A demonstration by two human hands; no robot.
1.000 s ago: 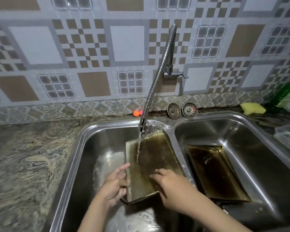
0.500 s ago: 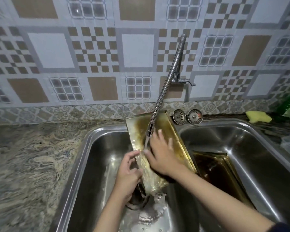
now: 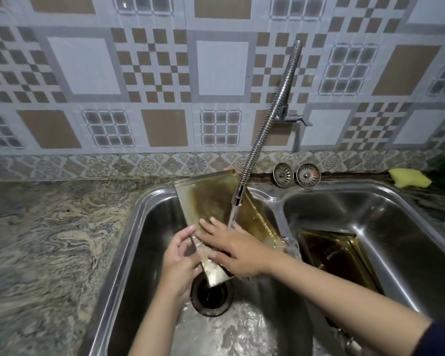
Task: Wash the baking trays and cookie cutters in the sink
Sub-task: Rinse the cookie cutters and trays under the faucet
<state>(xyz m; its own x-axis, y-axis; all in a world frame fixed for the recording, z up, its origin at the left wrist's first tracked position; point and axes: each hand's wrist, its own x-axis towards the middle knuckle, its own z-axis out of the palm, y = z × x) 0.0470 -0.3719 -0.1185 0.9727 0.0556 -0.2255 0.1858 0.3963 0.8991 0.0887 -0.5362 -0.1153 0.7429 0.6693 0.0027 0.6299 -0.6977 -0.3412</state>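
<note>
A stained golden baking tray (image 3: 211, 199) stands tilted in the left sink basin (image 3: 144, 253), its top edge leaning toward the wall. Water runs from the flexible tap (image 3: 238, 196) onto the tray and onto my right hand (image 3: 231, 250), which lies flat with spread fingers on the tray's inner face. My left hand (image 3: 177, 260) grips the tray's left edge near its lower end, above the drain (image 3: 211, 295). A second stained tray (image 3: 337, 258) lies flat in the right basin (image 3: 385, 222). No cookie cutters are visible.
Two metal sink strainers (image 3: 297, 175) lean against the wall behind the divider. A yellow sponge (image 3: 409, 178) lies on the counter at the back right. Marbled stone counter (image 3: 44, 247) spreads to the left. Water pools on the left basin's floor.
The tray has been raised from low in the basin to a steep tilt under the tap. My right hand moved up across the tray's face, then slid down again.
</note>
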